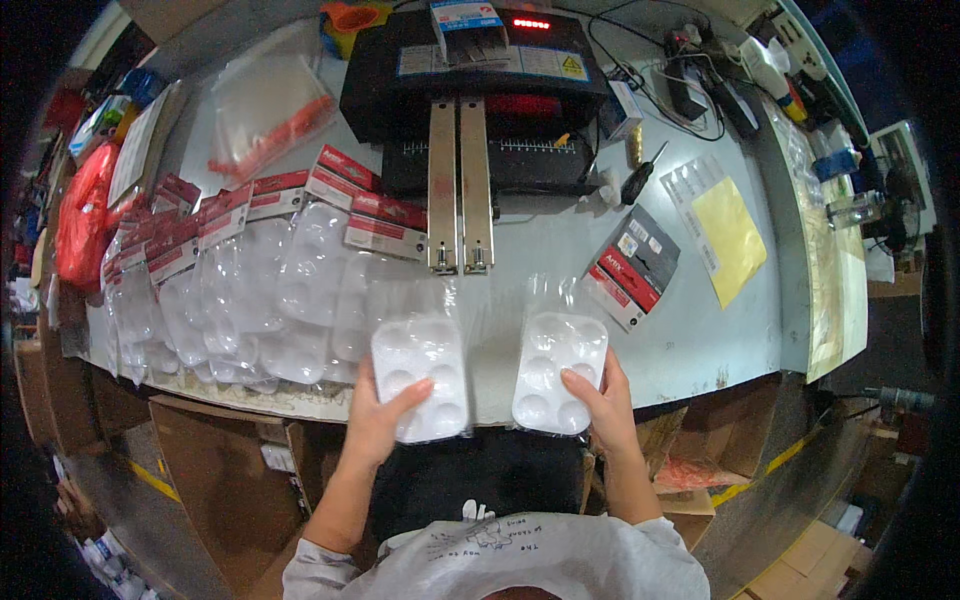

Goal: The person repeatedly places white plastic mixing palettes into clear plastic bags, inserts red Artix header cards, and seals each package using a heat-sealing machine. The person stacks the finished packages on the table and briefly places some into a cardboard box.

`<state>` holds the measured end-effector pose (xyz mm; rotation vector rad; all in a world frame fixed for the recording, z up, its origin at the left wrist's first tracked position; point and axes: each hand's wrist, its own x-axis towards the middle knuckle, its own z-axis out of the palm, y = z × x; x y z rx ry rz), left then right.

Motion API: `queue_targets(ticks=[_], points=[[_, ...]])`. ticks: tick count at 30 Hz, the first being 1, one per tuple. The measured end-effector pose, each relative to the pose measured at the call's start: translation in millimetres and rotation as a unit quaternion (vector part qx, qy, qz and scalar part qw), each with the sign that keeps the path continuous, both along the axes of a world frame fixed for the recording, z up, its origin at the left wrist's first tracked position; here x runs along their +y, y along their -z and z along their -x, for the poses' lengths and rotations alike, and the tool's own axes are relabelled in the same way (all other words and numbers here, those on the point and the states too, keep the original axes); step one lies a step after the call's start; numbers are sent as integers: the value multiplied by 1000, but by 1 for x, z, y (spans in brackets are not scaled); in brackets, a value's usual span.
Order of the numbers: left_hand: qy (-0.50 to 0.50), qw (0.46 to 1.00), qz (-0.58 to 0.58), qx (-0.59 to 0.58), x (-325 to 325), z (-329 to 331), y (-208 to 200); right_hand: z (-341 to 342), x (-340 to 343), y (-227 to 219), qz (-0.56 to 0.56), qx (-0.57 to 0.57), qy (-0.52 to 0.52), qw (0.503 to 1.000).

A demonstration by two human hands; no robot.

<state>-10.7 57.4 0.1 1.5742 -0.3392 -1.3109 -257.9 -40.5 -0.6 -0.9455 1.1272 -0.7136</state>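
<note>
My left hand (pixel 376 415) is closed on a white paint palette (pixel 420 352) with round wells, inside a clear plastic bag, its thumb lying over the lower wells. A second bagged palette (pixel 562 345) of the same kind is gripped in my right hand (pixel 608 402), thumb on top. Both are held side by side at the table's front edge, with the loose bag ends pointing away from me. Just beyond them, two metal arms (pixel 461 190) reach out from a black machine (pixel 470 65) with a lit red display. My fingers under the palettes are hidden.
On the left lies a pile of bagged white palettes (pixel 305 285) with red header cards. Behind it are flat clear bags (pixel 265 110). To the right sit a stack of header cards (pixel 634 266), a yellow sheet (pixel 727 235), a screwdriver (pixel 642 178) and black cables (pixel 690 110).
</note>
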Motion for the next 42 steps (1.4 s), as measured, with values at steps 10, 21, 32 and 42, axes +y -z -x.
queue_targets(ticks=[10,21,32,42], points=[[-15,998,-1,-68,4,-9,-19,-13,11,6,52,165,-96,980],[151,915,6,-373,8,22,-11,-17,15,-15,285,313,-116,898],[48,908,29,-414,-43,-6,-25,27,-133,31,350,583,-126,722],[30,882,146,-447,-40,-1,-25,21,-126,23,379,604,-94,695]])
